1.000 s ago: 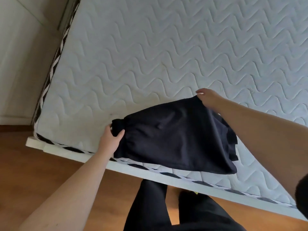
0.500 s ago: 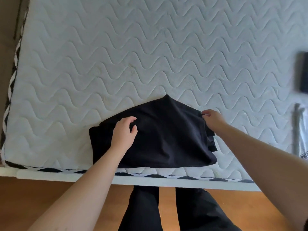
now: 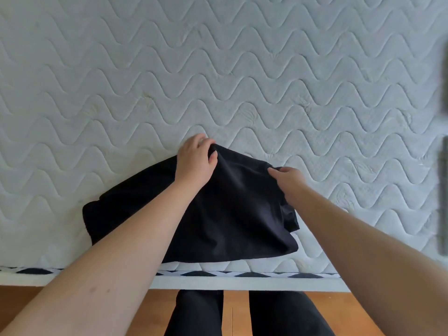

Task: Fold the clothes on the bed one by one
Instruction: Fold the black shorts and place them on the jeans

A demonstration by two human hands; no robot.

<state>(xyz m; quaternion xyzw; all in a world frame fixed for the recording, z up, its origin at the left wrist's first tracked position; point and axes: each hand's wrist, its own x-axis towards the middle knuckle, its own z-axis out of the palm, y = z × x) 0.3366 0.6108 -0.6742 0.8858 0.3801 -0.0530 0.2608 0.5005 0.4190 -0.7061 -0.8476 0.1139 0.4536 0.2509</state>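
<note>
A black garment (image 3: 232, 214), folded into a rough wedge, lies on the white quilted mattress (image 3: 218, 81) near its front edge. My left hand (image 3: 196, 161) grips the garment's far peak, fingers curled over the cloth. My right hand (image 3: 288, 178) holds the garment's right edge just below that peak, fingers curled into the fabric. The left forearm crosses over the garment's middle and hides part of it.
The mattress front edge has a black-and-white patterned band (image 3: 242, 274) above a white bed frame. Wooden floor (image 3: 235, 311) and my dark-trousered legs (image 3: 286, 314) are below. Blurred dark items (image 3: 445, 195) sit at the far right edge of the bed.
My left hand has moved from the garment's middle up to its far peak and taken hold of it. My right hand has stayed on the right edge. The camera has shifted closer.
</note>
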